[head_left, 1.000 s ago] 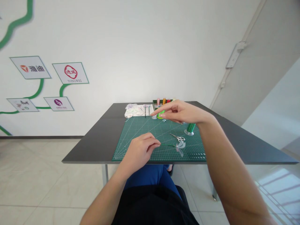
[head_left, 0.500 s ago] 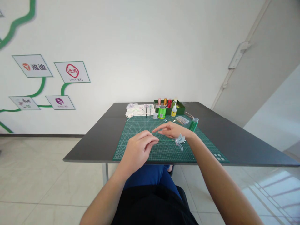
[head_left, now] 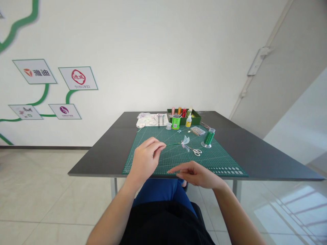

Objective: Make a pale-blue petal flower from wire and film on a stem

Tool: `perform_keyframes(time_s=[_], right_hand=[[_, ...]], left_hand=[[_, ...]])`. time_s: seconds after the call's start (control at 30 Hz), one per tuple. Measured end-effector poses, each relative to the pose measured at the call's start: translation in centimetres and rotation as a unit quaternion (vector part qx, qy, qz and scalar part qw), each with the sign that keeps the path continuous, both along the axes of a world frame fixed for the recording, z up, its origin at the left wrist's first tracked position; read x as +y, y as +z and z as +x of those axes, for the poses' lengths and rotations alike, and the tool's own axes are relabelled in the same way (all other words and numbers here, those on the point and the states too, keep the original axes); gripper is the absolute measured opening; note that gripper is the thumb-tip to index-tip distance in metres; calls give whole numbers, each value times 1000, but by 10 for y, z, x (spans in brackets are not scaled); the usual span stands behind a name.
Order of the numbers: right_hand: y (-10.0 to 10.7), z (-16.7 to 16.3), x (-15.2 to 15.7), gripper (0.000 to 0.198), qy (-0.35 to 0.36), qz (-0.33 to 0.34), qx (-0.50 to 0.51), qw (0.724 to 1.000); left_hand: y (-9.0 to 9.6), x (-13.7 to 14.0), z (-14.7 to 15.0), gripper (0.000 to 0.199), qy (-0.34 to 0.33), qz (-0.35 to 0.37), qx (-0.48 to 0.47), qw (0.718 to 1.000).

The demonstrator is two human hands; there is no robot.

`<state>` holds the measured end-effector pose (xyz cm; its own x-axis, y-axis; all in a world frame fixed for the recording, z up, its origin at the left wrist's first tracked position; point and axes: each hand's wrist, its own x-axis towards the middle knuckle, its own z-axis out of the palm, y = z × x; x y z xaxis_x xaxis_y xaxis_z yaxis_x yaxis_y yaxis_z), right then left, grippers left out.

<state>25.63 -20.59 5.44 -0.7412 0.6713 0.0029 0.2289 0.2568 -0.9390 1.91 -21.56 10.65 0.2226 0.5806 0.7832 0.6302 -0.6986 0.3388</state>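
A pale blue artificial flower (head_left: pixel 185 143) on a thin green stem (head_left: pixel 172 145) is held above the cutting mat (head_left: pixel 153 136). My left hand (head_left: pixel 146 156) pinches the stem's left end between thumb and fingertips, so the flower points right. My right hand (head_left: pixel 195 173) is at the mat's front edge, palm down, its fingers stretched out and apart from the stem. I see nothing in it. White-handled scissors (head_left: pixel 197 152) lie on the mat just behind the flower. To their right stands a spool of green thread (head_left: pixel 209 137).
Behind the mat are a green box (head_left: pixel 196 119) with several thread spools, a bright green can (head_left: pixel 176 121), a glue bottle (head_left: pixel 188 120) and a small white spool (head_left: pixel 169 126). A clear case (head_left: pixel 198 130) lies nearer. White cloth (head_left: pixel 148 119) is at back left.
My right hand has moved from beside the stem back toward me, to the mat's front edge. My left hand has shifted slightly left and up with the flower. The scissors are now uncovered.
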Motion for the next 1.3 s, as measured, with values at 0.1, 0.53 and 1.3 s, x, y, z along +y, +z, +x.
perform_keyframes(time_s=[0.1,0.53,1.3], right_hand=[[5,2,-17,45,20,12,-2,1000],[59,7,-52,39,88,145,-56,984],[150,-5,60,43,40,157,-1,987]], left_hand=[[-2,1,1,18,-1,-6,8,1000],[-7,2,5,15,-16,-18,34,999],[-8,-3,5,18,-60,-38,37,997]])
